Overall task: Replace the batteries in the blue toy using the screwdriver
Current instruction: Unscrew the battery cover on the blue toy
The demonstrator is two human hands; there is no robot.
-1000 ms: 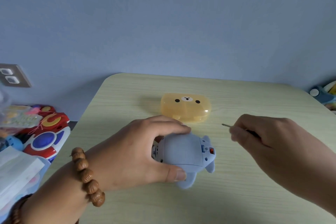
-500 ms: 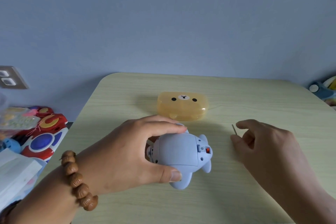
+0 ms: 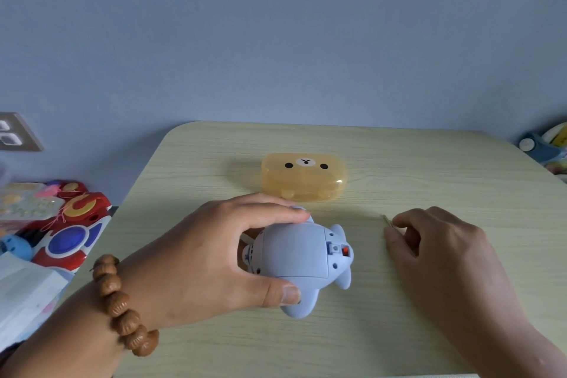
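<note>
**While the left hand [image 3: 196, 261] pins the blue toy [image 3: 294, 258], the screwdriver [image 3: 387, 220] sits low in the right hand [image 3: 438, 258]**

Since the toy lies underside-up near the front middle of the table [image 3: 214, 163], its seams and a small orange-red switch face the camera. Nearest the viewer, the left hand, with a beaded bracelet [image 3: 122, 304] on its wrist, clamps the toy's body, thumb on the near side and fingers over the far side. Just to the right, apart from the toy, the right hand rests low on the tabletop with its fingers curled around the screwdriver. Only a thin metal tip shows beside the index finger, and how firm that pinch is cannot be told. No battery door stands open.

The risks, as I judge them: the rounded shell could roll under the driver's push if the left grip loosens. So slender a tip may slip from a small screw head and chew it. A freed screw could roll off the table.

Farther back sits a closed yellow bear-face case [image 3: 303, 176]. Beyond the table's left edge lie colourful toys [image 3: 70, 224].
</note>
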